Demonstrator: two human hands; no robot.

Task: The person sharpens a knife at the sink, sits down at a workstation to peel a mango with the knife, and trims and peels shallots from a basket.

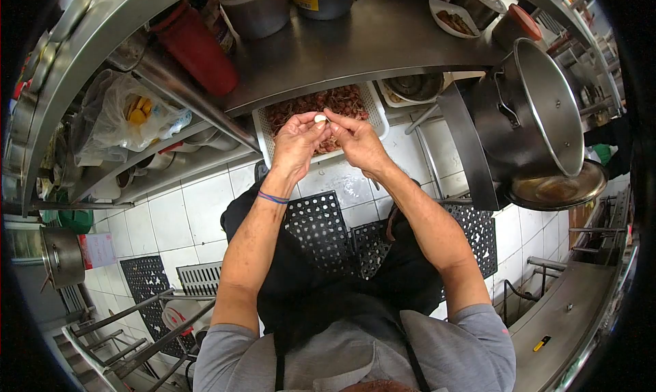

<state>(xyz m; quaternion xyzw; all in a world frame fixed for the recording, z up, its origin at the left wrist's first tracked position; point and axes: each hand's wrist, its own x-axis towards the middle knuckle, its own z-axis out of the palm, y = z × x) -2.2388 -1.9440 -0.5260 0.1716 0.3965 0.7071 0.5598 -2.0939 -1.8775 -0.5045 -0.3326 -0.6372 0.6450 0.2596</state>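
Observation:
My left hand (298, 144) pinches a small white piece (320, 118), rounded and smooth, between thumb and fingers. Close against it from the other side, my right hand (358, 143) has its thumb and forefinger pressed together at the piece's right edge. The piece's exact kind is too small to tell. Both hands are held above the near side of a white plastic crate (382, 118), which is filled with reddish-brown pieces (348, 98). The crate's far part is hidden beneath a steel counter.
Ahead, the steel counter (355, 47) bears tubs and a white dish (454, 19). A large steel pot (529, 112) stands on the right, with a lid (560, 185) below it. A red container (195, 47) and plastic bag (133, 112) are left. Black mats (318, 228) lie on the tiles.

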